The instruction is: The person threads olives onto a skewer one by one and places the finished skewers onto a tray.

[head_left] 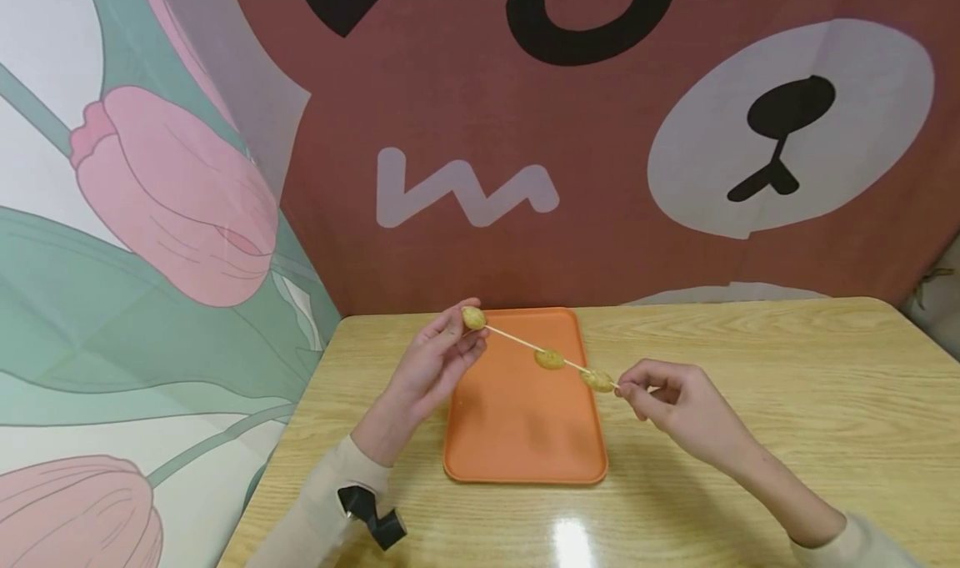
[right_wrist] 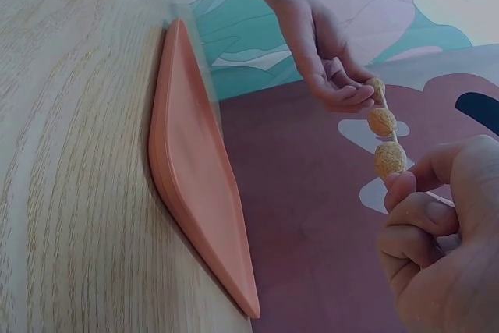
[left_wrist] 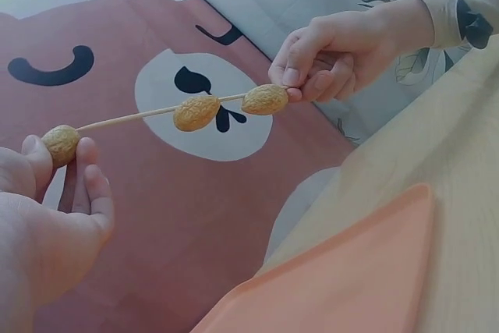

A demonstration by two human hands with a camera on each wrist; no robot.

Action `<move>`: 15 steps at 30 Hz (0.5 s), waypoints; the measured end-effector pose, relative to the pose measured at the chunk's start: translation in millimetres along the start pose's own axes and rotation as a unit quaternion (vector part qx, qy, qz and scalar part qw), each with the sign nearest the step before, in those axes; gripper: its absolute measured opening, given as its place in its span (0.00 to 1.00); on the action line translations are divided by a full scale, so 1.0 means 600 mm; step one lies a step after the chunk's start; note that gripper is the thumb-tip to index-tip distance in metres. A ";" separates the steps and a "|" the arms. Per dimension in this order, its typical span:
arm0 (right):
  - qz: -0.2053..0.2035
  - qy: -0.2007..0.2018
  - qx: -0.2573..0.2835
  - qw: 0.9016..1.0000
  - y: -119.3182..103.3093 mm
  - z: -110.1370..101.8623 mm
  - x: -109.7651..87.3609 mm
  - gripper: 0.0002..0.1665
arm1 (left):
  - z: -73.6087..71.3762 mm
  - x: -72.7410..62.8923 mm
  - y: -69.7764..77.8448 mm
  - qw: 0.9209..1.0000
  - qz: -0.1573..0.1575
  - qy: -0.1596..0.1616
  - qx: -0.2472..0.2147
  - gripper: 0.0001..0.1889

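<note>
A thin wooden skewer (head_left: 513, 337) slants over the orange tray, carrying three wrinkled, yellow-brown oval pieces. My left hand (head_left: 435, 359) pinches the end piece (left_wrist: 61, 146) between thumb and fingers, at the skewer's upper left end. At the opposite end, my right hand (head_left: 678, 405) pinches the skewer's tip between thumb and index finger. Close to those right fingertips sits another piece (head_left: 597, 379). The middle piece (left_wrist: 196, 113) is nearer the right end, with a bare stretch of stick between it and the left one. The skewer's left tip is hidden.
The orange tray (head_left: 525, 443) with a low raised rim lies on the wood-grain table (head_left: 787, 368), below the skewer. Behind the table hangs a reddish-brown cloth (head_left: 600, 243) with a bear face. A flower-patterned cloth (head_left: 187, 368) is at the left.
</note>
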State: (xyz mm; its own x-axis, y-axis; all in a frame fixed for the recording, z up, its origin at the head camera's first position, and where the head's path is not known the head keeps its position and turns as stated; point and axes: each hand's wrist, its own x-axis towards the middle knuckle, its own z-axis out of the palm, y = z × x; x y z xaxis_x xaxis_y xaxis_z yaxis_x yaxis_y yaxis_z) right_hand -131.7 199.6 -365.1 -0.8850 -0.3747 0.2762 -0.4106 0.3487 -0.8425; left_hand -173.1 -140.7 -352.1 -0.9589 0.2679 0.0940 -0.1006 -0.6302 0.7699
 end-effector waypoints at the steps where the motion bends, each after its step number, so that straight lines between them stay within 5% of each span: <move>1: -0.002 -0.001 0.000 1.000 -0.001 0.001 0.000 0.04 | 0.000 -0.001 0.000 1.000 0.002 0.002 0.004 0.17; 9: -0.023 0.007 -0.014 1.000 -0.005 0.001 -0.001 0.04 | 0.000 -0.003 0.005 0.995 0.041 0.015 0.085 0.23; 15: -0.036 0.014 -0.010 0.999 -0.007 0.002 -0.002 0.05 | 0.003 -0.002 0.009 0.996 0.039 0.017 0.080 0.24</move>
State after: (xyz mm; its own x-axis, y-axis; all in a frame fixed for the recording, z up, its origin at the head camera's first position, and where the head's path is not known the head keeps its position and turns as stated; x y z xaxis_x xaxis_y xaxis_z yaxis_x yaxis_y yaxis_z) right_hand -128.7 197.6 -362.5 -0.8588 -0.3758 0.3483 -0.4773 0.3397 -0.8104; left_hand -171.8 -143.0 -347.2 -0.9709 0.1953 0.1385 0.0163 -0.5232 0.8521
